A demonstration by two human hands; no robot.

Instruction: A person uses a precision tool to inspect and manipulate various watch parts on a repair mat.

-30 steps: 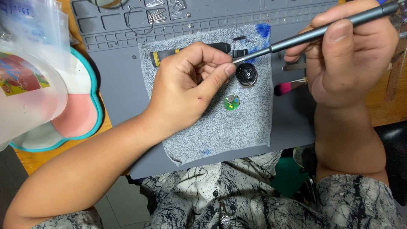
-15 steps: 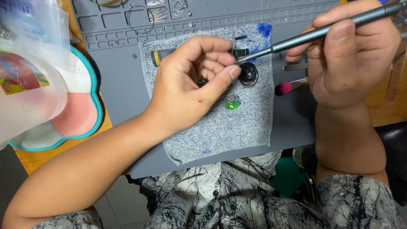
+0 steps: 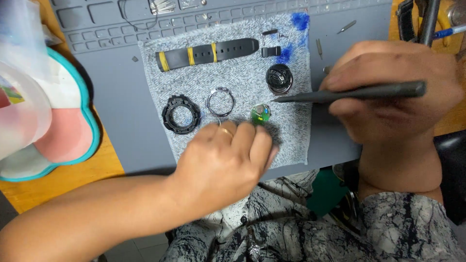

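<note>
While the left hand (image 3: 225,157) rests knuckles-up on the near edge of the grey felt cloth (image 3: 242,73), its fingers are curled loosely downward and I cannot tell whether they pinch anything beneath them. Just beyond its fingertips, almost touching them, lies the small green circuit module (image 3: 260,114), and the silver metal ring (image 3: 221,101) sits just past the knuckles, a little farther out. To the outer side of that hand, near but apart from it, lies the black round bezel (image 3: 181,114). The right hand (image 3: 393,97) is closed around a dark slim tool (image 3: 349,92), gripped between thumb and fingers and held nearly level, its point reaching toward the left hand and ending above the cloth, just beyond the green module. Beyond the tool's tip, near it but not touching, sits the black round watch case (image 3: 279,77). Farther from both hands, at the far edge of the cloth, lies 1 black strap (image 3: 206,53) with 3 yellow bands, and a small black buckle piece (image 3: 271,51) beside it. Under the cloth is a grey work mat (image 3: 116,97) on the wooden desk (image 3: 63,184). Well out past the left forearm stands a teal-rimmed tray (image 3: 73,121) with a translucent plastic container (image 3: 22,106) on it.
</note>
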